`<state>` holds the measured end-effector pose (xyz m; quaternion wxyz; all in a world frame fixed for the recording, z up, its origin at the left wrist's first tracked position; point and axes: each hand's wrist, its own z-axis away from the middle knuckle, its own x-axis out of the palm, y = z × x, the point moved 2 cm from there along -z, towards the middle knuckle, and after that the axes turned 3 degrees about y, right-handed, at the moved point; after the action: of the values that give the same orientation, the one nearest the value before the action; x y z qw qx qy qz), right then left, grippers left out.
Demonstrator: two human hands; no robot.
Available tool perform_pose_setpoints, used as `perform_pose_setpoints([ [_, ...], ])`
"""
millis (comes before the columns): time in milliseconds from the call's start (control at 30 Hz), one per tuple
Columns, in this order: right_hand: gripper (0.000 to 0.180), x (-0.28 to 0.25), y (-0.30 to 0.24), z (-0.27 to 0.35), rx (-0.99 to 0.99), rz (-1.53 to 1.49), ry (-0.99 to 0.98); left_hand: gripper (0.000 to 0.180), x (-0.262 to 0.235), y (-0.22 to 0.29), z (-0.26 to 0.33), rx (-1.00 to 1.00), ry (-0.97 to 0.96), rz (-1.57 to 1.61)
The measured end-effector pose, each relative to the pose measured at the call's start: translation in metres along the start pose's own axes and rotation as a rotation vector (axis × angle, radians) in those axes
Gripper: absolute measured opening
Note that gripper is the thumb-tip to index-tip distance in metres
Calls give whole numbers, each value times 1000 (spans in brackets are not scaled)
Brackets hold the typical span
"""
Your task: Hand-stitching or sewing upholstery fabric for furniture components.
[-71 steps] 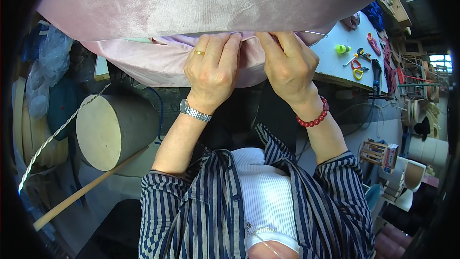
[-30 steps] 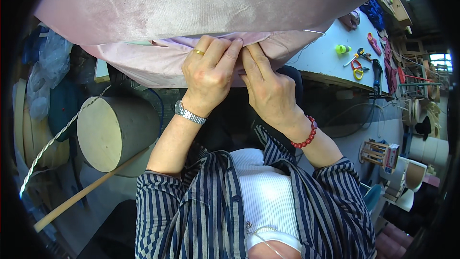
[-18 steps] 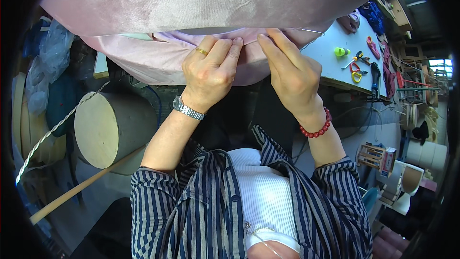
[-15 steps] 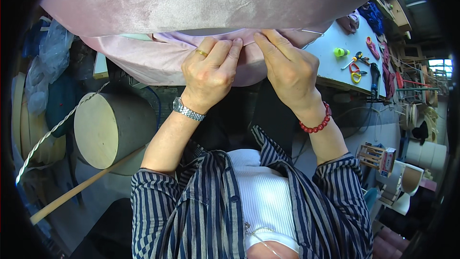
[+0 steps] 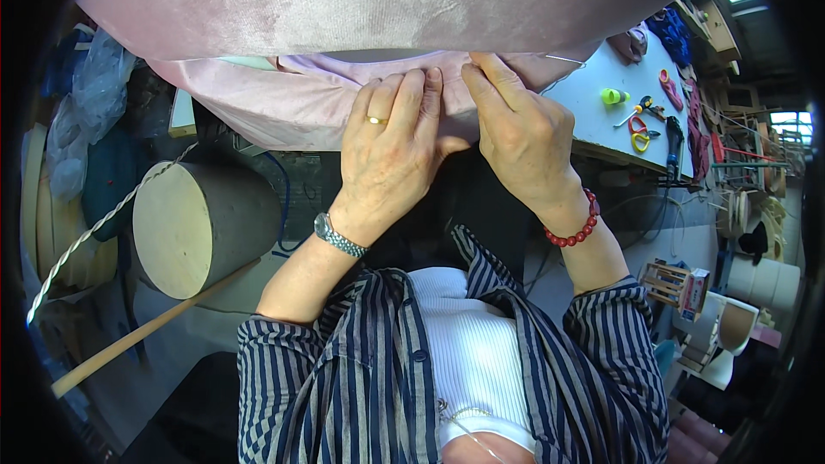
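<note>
Prob. tucking step: pink cloth [image 5: 258, 103] at top ctr under pink pad [image 5: 387, 0], L hand [image 5: 391, 142] flat on it, thumb out, R hand [image 5: 526, 133] fingers narrow at edge, can't tell if pinching; next prob. needs L steady, R easing edge in.

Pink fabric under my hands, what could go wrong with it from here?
The pink fabric is creased and stands apart from the padded pink piece above, so folds might get trapped or the edges might sit unevenly. The gold ring on your left hand is close to the cloth and could snag it. A thin, wire-like piece juts out beyond your right hand; it might catch fabric or fingers.
</note>
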<state>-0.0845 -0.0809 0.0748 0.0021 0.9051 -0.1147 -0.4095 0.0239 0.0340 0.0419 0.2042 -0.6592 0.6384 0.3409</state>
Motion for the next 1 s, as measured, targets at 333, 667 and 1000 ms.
perform_pose_setpoints([
  [333,36,0,-1,6,34,-36,-38,79,11,29,13,-264,-64,-15],
  [667,35,-1,4,2,21,-123,0,69,19,25,24,-253,112,33],
  [1000,24,-5,-4,-12,15,-16,-21,24,1,-19,9,-247,436,172],
])
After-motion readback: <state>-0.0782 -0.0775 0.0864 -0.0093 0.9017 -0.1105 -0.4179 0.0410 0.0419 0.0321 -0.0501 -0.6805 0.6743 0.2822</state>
